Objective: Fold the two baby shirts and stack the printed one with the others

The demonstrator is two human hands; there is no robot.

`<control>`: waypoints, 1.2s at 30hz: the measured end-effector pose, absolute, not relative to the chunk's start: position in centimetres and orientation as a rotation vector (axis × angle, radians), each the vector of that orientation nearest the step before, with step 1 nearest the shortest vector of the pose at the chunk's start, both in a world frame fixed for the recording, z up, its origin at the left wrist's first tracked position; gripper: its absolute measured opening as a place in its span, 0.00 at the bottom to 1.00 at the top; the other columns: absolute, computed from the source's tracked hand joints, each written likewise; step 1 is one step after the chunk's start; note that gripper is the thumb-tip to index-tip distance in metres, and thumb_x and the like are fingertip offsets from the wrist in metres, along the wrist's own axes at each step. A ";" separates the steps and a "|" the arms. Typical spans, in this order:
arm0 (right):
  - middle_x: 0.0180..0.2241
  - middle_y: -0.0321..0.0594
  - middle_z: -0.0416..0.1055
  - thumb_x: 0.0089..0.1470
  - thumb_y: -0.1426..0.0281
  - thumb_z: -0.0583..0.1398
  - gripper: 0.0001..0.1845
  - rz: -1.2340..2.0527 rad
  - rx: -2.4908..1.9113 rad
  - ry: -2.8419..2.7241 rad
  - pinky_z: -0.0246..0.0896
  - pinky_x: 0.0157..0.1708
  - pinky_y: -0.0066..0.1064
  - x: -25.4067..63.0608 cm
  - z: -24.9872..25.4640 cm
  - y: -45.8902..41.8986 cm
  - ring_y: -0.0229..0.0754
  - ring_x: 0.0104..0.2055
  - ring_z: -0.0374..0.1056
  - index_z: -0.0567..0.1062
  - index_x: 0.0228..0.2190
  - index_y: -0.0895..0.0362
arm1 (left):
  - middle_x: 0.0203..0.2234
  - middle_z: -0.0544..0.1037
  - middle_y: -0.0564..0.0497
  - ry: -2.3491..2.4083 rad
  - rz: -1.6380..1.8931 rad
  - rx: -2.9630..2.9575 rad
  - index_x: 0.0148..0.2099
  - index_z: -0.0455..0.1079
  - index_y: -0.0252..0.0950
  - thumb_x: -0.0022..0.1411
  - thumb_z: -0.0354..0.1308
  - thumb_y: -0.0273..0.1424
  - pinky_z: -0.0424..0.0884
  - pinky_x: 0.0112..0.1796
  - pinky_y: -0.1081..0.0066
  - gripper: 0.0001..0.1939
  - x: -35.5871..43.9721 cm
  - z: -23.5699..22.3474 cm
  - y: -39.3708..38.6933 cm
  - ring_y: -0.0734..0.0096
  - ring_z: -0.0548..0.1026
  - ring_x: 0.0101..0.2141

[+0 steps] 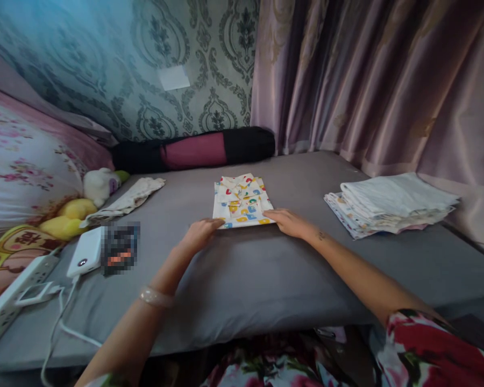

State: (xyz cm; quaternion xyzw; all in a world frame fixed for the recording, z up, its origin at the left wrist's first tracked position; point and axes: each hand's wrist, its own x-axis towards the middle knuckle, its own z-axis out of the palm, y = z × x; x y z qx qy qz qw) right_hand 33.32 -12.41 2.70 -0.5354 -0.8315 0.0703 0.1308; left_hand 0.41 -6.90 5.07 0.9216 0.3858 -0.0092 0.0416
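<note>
The grey-sheeted bed (258, 279) is bordered by a patterned wall (165, 43) and curtain (306, 64). The folded garment (244, 201) lies mid-bed, in from the near edge; left hand (199, 235) and right hand (291, 222) each pinch a near corner. Bed surface separates it from the cloth stack (399, 201) near the right edge and the power bank (87, 251) toward the left. A cushion (24, 258) bears writing, not clearly legible.
</note>
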 end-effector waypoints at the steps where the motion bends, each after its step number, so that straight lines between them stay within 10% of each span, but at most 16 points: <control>1: 0.57 0.41 0.69 0.54 0.83 0.49 0.32 0.225 -1.538 -2.444 0.58 0.59 0.39 33.3 3.1 -13.5 0.43 0.58 0.66 0.71 0.57 0.52 | 0.58 0.72 0.50 1.133 -0.025 2.824 0.62 0.65 0.42 0.57 0.48 0.18 0.67 0.54 0.68 0.32 0.0 5.3 -7.7 0.66 0.71 0.56; 18: 0.23 0.34 0.70 0.56 0.62 0.56 0.14 0.604 -1.678 -1.873 0.50 0.24 0.24 34.3 6.8 -11.6 0.35 0.25 0.62 0.75 0.28 0.59 | 0.25 0.77 0.53 1.375 0.921 1.966 0.40 0.74 0.35 0.57 0.56 0.37 0.69 0.30 0.74 0.13 1.2 4.8 -6.5 0.69 0.74 0.29; 36: 0.47 0.55 0.75 0.63 0.68 0.52 0.17 0.477 -2.329 -1.474 0.64 0.40 0.30 31.6 4.9 0.0 0.50 0.48 0.73 0.75 0.46 0.61 | 0.42 0.78 0.43 2.069 0.549 1.986 0.52 0.64 0.42 0.72 0.38 0.35 0.67 0.37 0.67 0.16 8.5 4.4 1.8 0.58 0.77 0.42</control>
